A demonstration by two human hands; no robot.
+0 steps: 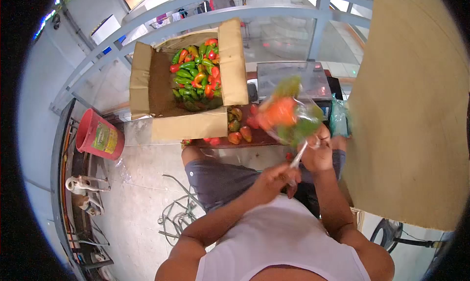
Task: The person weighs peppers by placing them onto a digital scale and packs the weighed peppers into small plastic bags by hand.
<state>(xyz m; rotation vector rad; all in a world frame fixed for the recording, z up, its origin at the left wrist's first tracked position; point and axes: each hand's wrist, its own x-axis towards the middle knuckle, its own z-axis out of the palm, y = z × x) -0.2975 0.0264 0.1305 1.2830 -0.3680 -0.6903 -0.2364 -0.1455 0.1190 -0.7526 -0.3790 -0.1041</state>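
A clear plastic bag of peppers (pixel 286 115) hangs in front of me, smeared by motion, with orange and green peppers showing through. My right hand (pixel 317 151) is closed around the bag just below its filled part. Lower down, my left hand (pixel 278 181) pinches the narrow, twisted end of the same bag. Several loose red and brownish peppers (pixel 240 130) lie on the low dark table (pixel 220 145) beyond my knees. To the left of them stands an open cardboard box (pixel 164 85) holding many green, red and orange peppers.
A scale (pixel 293 77) with a clear cover stands behind the bag, beside a teal plastic bag (pixel 339 117). At left are a red bucket (pixel 100 134) and a dog (pixel 85 183). Green strapping (pixel 178 215) lies on the floor. A tan panel (pixel 411 109) rises at right.
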